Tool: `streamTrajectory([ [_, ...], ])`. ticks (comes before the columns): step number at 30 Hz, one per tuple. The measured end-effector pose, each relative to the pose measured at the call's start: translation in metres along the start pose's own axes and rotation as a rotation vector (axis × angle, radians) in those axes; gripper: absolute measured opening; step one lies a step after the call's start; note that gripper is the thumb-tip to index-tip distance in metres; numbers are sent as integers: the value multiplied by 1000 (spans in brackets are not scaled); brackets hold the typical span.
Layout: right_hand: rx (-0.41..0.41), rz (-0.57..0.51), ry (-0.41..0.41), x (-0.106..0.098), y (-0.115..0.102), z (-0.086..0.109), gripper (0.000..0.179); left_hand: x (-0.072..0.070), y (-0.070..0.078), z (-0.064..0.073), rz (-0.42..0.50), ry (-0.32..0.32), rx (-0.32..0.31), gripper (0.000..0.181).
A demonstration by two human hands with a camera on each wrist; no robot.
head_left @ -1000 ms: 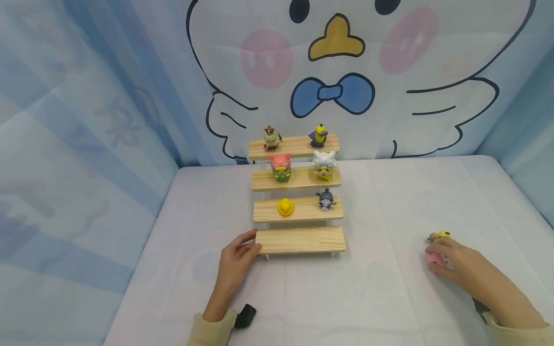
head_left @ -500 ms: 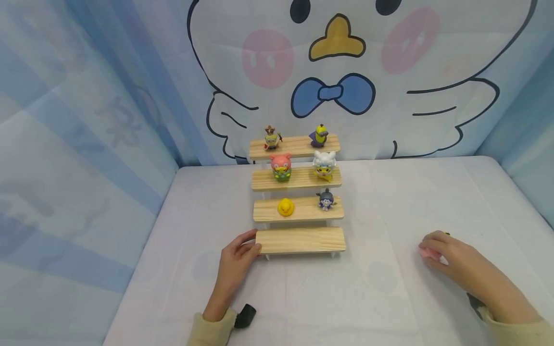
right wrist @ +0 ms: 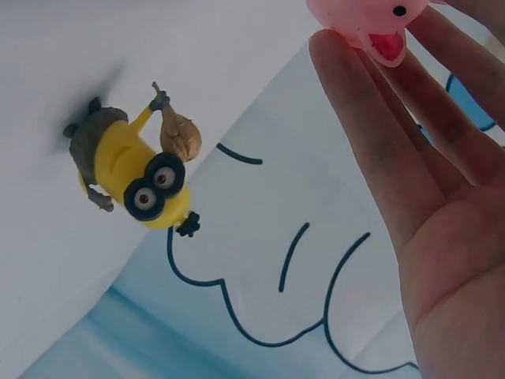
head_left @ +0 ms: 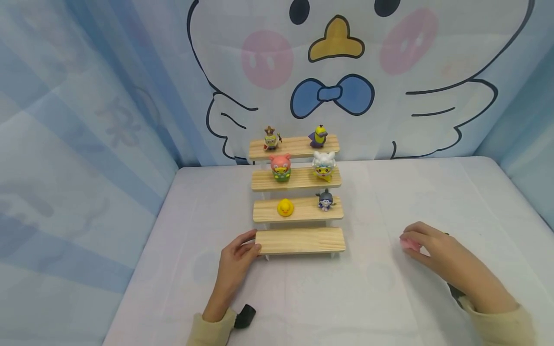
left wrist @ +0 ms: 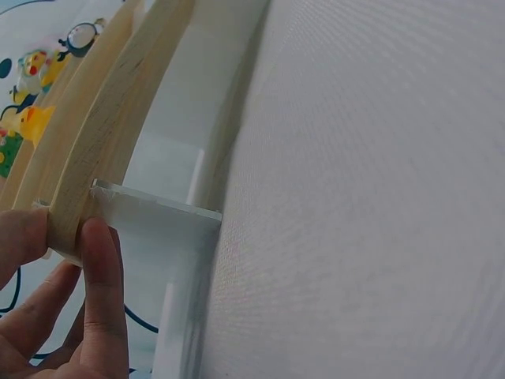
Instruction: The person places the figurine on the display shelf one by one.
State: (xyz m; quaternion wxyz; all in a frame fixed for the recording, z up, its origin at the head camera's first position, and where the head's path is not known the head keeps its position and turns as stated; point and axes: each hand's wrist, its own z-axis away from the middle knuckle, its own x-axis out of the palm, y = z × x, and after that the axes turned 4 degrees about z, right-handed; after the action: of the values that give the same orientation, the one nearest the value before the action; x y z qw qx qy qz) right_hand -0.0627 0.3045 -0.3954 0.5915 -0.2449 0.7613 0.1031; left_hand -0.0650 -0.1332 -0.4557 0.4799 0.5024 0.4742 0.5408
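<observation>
Gripping the pink figure at its near side, my right hand had its fingers curled round the toy and clamped on it, low over the tabletop to the right of the wooden stepped shelf. From the right wrist view the pink figure showed a small dark eye and an open red mouth, pressed against my fingertips. Just behind that hand, on the far side, a yellow goggled figure with a little brown sack lay on the cloth; from the head view I could barely see it past my knuckles.

My left hand was on the near left corner of the shelf, thumb and fingers pinching the end of the lowest wooden step, clamped on the board next to its clear plastic support. That lowest step carried nothing.

On the step above stood a yellow duck to the left and a small grey-hatted figure to the right. The next one up held a pink-headed figure in green and a white-haired figure. On the far top step were a crowned yellow figure and a yellow figure in purple.

Behind the shelf hung a backdrop printed with a cartoon bird with a blue bow tie. Both my sleeves were pale yellow, with a dark strap at the left wrist.
</observation>
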Motion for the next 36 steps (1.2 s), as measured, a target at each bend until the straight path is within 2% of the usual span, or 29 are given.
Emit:
streamTrajectory([
  [6, -15, -23, 42, -1, -9, -9, 33, 0, 0, 1, -11, -3, 7, 43],
  [13, 50, -60, -74, -9, -25, -23, 31, 1, 1, 1, -7, -4, 11, 43],
  [17, 55, -70, -96, -13, -34, -29, 33, 1, 2, 1, -7, -4, 2, 44],
  [30, -21, -78, -70, -21, -57, -52, 34, 1, 3, 3, 5, -5, -11, 45],
  [36, -94, -116, -52, -18, -69, -60, 33, 1, 3, 2, -5, -8, -10, 45],
])
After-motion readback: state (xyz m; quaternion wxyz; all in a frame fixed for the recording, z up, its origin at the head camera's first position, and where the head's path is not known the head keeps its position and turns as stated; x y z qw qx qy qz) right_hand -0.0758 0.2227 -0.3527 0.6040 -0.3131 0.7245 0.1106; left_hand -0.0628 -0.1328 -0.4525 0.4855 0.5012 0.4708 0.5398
